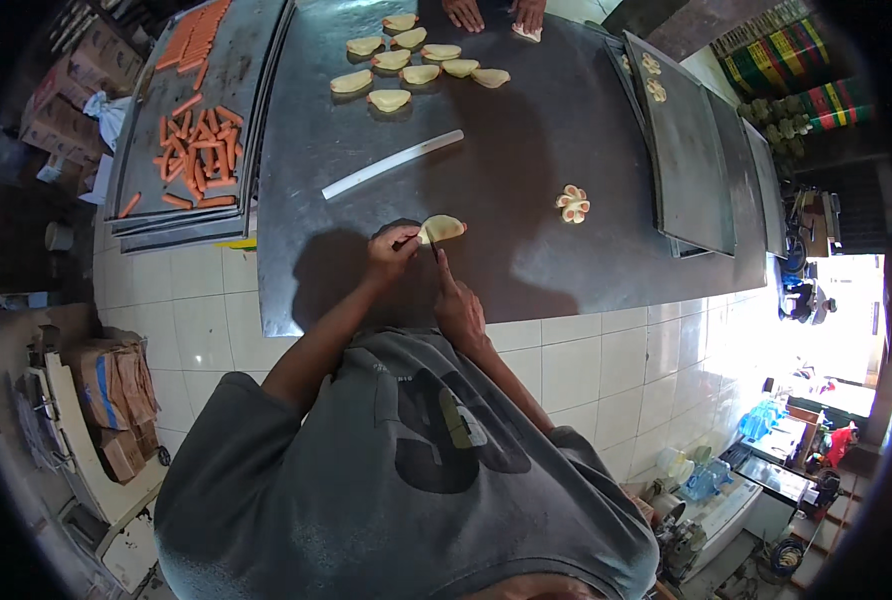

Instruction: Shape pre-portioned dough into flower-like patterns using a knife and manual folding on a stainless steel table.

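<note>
A smooth, pale half-moon of dough (pixel 445 226) with an orange-red tip at its right end is positioned near the front edge of the grey metal table (pixel 536 270). Its left end is pinched between the closed fingertips of the left hand (pixel 391 252). A slim dark blade (pixel 434 250) is gripped by the curled right hand (pixel 460 305), with the index finger extended along it; the handle is hidden. Beyond, a smooth white rod (pixel 393 165) is laid obliquely before similar half-moons (pixel 420 75). A petalled dough piece (pixel 573 204) is noted rightward. The table is flanked by left trays (pixel 249 80), loaded with sausages (pixel 191 40), and right trays (pixel 691 180). A co-worker's hands (pixel 463 14) are observed opposite.
</note>
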The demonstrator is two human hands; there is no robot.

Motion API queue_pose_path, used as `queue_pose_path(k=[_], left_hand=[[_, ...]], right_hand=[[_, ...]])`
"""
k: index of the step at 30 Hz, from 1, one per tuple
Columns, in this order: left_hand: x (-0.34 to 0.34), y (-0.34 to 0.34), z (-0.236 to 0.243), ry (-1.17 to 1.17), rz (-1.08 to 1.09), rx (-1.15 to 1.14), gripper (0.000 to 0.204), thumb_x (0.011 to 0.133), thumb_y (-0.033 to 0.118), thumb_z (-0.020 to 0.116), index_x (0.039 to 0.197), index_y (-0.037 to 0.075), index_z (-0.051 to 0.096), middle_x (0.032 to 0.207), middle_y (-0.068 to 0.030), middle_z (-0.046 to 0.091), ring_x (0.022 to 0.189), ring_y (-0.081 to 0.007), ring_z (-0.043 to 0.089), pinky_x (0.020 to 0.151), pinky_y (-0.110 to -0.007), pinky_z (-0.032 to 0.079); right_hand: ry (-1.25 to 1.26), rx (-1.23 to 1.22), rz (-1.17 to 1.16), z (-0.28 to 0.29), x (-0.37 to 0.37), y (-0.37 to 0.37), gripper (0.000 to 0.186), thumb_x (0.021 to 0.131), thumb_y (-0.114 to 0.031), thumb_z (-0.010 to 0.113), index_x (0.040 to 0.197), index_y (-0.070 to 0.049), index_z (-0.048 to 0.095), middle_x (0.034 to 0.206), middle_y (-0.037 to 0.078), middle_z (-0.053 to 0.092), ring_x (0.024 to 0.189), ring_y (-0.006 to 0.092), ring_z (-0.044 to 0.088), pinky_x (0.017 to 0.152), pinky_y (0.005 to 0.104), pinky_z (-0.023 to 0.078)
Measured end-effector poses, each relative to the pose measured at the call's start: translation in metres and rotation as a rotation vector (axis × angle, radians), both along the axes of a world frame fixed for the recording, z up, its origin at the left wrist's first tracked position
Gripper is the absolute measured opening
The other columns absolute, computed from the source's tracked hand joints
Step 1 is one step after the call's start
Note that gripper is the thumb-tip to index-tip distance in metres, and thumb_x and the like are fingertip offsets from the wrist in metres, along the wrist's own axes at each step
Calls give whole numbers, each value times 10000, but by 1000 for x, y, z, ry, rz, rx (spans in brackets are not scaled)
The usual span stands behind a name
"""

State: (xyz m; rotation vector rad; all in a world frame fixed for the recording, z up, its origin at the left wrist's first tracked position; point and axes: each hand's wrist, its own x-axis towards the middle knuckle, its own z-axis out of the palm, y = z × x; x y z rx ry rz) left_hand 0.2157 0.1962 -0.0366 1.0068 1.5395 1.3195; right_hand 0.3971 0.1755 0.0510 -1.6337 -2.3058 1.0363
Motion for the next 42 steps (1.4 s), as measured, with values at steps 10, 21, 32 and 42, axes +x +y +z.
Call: queue_pose_path(k=[10,21,32,42], left_hand=[[6,-2,10,149,61,200,213,894,98,720,1087,10,721,987,-104,736,763,-163,713,675,-303,579],[5,-2,22,424,48,211,194,892,140,722,1059,43,740,1016,-138,728,922,-289,709,803,-364,563],[6,-5,15,398,69,132,221,908,175,700,1078,35,720,1029,-160,706,924,-335,691,825,-403,548],[11,9,37,305,57,195,267,835,157,764,1051,7,715,1060,-127,662,877,-248,681,721,-336,551]], right_hand=[[-88,-25,46,-6,-2,-1,785,912,-121,491,1614,-256,167,974,291,637,861,457,673,783,559,532],[-223,-131,77,-3,-18,11,846,888,-98,498,1618,-225,89,986,289,661,864,459,682,779,556,546],[-160,-111,32,1,8,-23,815,893,-67,468,1613,-247,133,922,298,660,842,478,666,758,582,504],[-106,4,-41,36,3,0,774,891,-35,487,1598,-230,240,821,280,639,715,439,640,658,539,483]])
